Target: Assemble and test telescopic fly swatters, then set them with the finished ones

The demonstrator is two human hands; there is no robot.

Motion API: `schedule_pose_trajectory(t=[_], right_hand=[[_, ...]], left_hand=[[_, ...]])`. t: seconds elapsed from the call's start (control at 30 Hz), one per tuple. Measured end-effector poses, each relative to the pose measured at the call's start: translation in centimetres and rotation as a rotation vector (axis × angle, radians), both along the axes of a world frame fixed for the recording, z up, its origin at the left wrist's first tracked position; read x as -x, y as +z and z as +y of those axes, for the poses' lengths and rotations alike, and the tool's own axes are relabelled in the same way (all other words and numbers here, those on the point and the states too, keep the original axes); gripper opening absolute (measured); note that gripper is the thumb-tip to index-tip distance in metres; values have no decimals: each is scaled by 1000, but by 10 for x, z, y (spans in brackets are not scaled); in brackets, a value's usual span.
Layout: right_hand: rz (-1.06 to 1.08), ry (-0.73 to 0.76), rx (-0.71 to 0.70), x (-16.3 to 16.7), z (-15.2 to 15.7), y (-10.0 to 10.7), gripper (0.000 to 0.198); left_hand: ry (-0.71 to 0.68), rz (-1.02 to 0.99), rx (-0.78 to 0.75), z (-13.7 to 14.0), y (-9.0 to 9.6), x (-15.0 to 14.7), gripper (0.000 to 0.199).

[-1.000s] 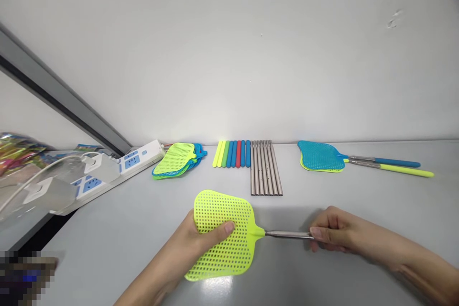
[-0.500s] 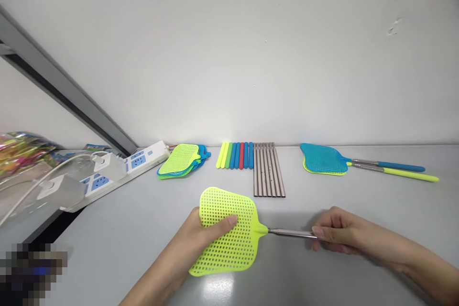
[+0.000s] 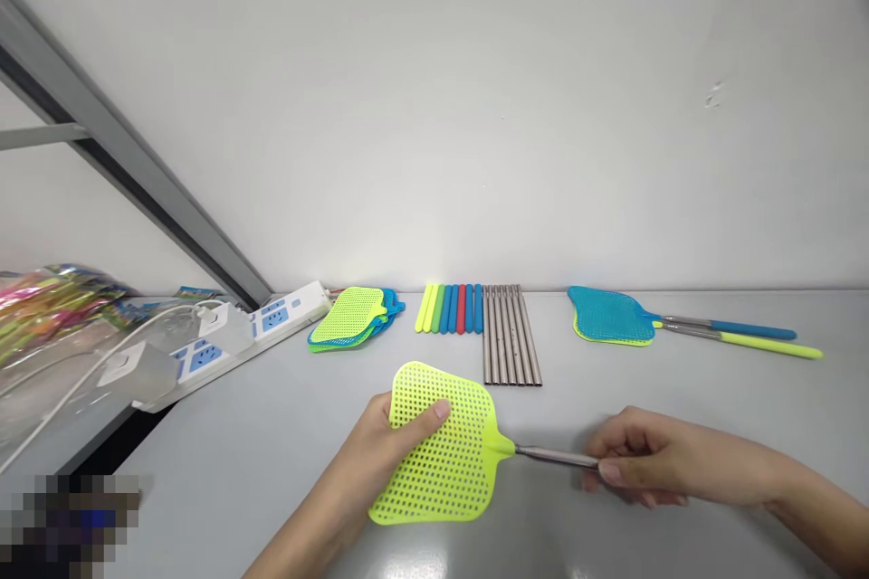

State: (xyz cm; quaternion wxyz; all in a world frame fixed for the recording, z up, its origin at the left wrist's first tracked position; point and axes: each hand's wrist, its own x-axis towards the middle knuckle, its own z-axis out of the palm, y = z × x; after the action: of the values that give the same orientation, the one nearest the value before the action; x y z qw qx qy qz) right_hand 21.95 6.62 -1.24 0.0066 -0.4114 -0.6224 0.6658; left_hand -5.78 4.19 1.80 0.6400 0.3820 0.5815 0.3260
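Note:
A yellow-green fly swatter is held between my two hands, above the grey table. My left hand grips the perforated head at its left edge, thumb on top and the other fingers hidden behind it. The thin metal rod runs right from the head's neck into my right hand, which pinches its far end between thumb and curled fingers. No coloured grip shows on this rod; its end is covered by the fingers.
Along the wall lie stacked swatter heads, a row of coloured grips, several metal tubes and two swatters with handles, a blue one on top. At left are a white power strip with plugs and a plastic bag.
The camera view has shifted slightly, so the scene sits lower. Both hands keep their hold on the swatter. Its rod slopes down to the right a little more.

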Motion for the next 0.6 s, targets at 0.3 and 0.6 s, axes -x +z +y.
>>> schedule_pose_trajectory(t=[0.3, 0.6], right_hand=[[36, 88, -120, 32, 4, 14, 29], [132, 49, -137, 47, 9, 10, 22]], left_hand=[[162, 252, -248, -9, -11, -18, 61], [146, 269, -350, -15, -7, -23, 58]])
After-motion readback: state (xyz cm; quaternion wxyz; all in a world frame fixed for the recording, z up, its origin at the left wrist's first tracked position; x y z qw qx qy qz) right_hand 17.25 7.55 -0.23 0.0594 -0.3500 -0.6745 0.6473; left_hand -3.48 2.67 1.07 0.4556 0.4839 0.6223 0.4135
